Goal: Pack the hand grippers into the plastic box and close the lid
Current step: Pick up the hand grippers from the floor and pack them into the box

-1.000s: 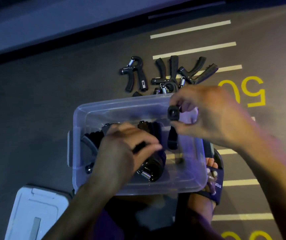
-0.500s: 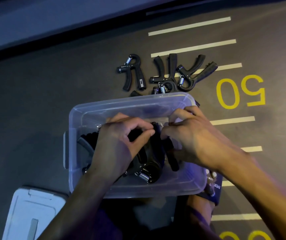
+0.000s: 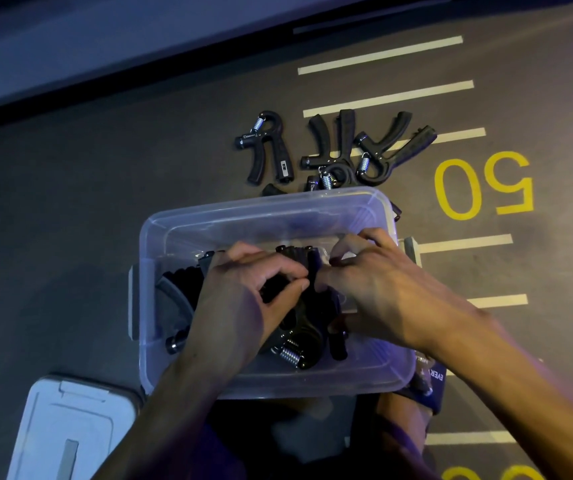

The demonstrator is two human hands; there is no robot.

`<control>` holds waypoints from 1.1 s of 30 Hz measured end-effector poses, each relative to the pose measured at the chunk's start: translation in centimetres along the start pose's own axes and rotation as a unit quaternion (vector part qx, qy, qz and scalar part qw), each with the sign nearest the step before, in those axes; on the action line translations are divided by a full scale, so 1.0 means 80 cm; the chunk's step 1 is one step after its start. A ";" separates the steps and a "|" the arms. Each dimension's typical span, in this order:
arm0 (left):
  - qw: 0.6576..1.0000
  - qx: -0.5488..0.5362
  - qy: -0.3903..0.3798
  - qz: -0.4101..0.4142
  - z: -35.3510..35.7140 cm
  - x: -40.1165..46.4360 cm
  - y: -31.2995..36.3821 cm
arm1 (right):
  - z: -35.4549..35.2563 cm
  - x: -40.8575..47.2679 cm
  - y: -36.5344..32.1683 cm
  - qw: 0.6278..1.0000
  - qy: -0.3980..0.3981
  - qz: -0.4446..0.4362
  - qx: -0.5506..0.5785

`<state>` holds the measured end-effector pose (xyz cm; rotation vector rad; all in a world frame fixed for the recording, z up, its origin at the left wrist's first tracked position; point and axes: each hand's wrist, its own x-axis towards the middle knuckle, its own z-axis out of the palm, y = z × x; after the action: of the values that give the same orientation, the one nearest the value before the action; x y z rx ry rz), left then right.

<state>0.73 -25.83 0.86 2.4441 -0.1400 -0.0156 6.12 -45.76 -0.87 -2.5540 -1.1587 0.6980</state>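
A clear plastic box (image 3: 264, 209) stands open on the dark floor, with several black hand grippers packed inside (image 3: 298, 344). Both hands are down in the box. My left hand (image 3: 243, 303) curls its fingers round the black grippers on the left of the pile. My right hand (image 3: 378, 289) pinches a black gripper handle (image 3: 312, 268) standing upright in the middle. Beyond the box lie loose grippers: one alone (image 3: 266, 147) and a tangled group (image 3: 364, 150). The white lid (image 3: 70, 424) lies on the floor at the lower left.
The floor carries white lines (image 3: 382, 55) and a yellow "50" (image 3: 485, 183) to the right. A foot in a dark sandal (image 3: 427, 386) sits just behind the box's near right corner. A dark wall edge runs across the top left.
My right hand carried a black gripper from above the box rim down into the box and now holds it against the pile. My left hand stayed on the packed grippers.
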 end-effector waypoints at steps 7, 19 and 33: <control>1.000 0.000 -0.010 -0.007 0.004 -0.005 -0.006 | -0.006 -0.001 -0.001 1.000 -0.005 -0.004 0.020; 1.000 0.008 -0.017 -0.022 0.003 -0.001 0.000 | -0.017 -0.003 0.005 0.998 0.034 -0.011 0.046; 0.997 0.060 -0.040 -0.002 0.016 0.026 0.004 | 0.036 0.055 0.162 0.916 0.135 0.361 0.111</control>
<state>2.73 -27.13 0.14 2.5650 -0.1762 -0.1097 15.43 -50.79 -10.07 -2.7284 -0.0109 0.5374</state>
